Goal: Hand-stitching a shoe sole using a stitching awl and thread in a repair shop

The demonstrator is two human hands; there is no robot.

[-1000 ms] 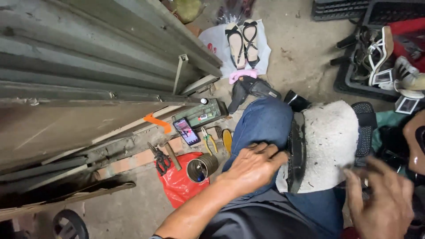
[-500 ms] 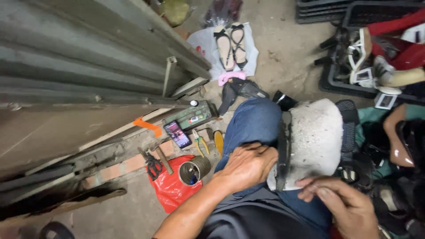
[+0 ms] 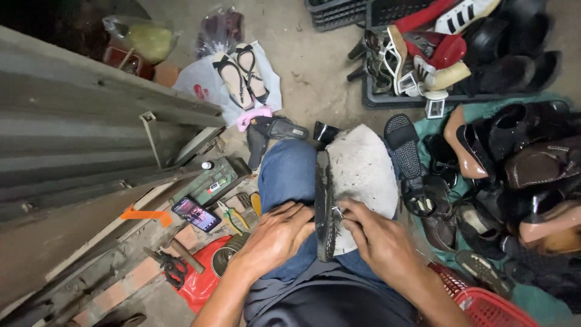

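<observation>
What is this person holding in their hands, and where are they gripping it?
A black shoe sole, stood on edge against a white cloth pad. The left hand steadies its near end; the right hand pinches its edge midway.

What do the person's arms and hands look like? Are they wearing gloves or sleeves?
No gloves and no sleeves in view. The left hand and right hand are bare, and both forearms are bare up to the picture's edge. I can see no rings, watch or bracelets on the fingers or wrists.
</observation>
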